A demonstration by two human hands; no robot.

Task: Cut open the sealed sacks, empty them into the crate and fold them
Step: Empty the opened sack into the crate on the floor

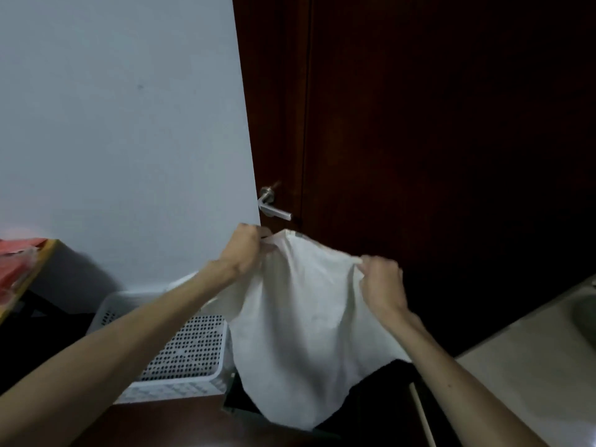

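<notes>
Head view. Both forearms reach forward and hold a white sack [303,321] up in the air by its top edge. The left hand [243,250] is closed, its fingers curled round one upper corner of the sack. The right hand [380,285], lower than the left and well apart from it, pinches the other end of the top edge between curled fingers and thumb. The cloth sags between the two hands and hangs limp below them, its lower hem below both wrists.

Below the left forearm, and partly hidden by it, sits a white perforated crate [190,346]; the hanging sack overlaps the crate's near right corner. What the crate holds cannot be told.

Just above the left hand is a metal door handle [274,208] on a dark wooden door [435,124], which fills the space beyond the right hand. A pale wall [122,124] lies beyond the left hand. A light countertop [532,375] runs beside the right forearm. Far left of the left arm lie red items [16,262].
</notes>
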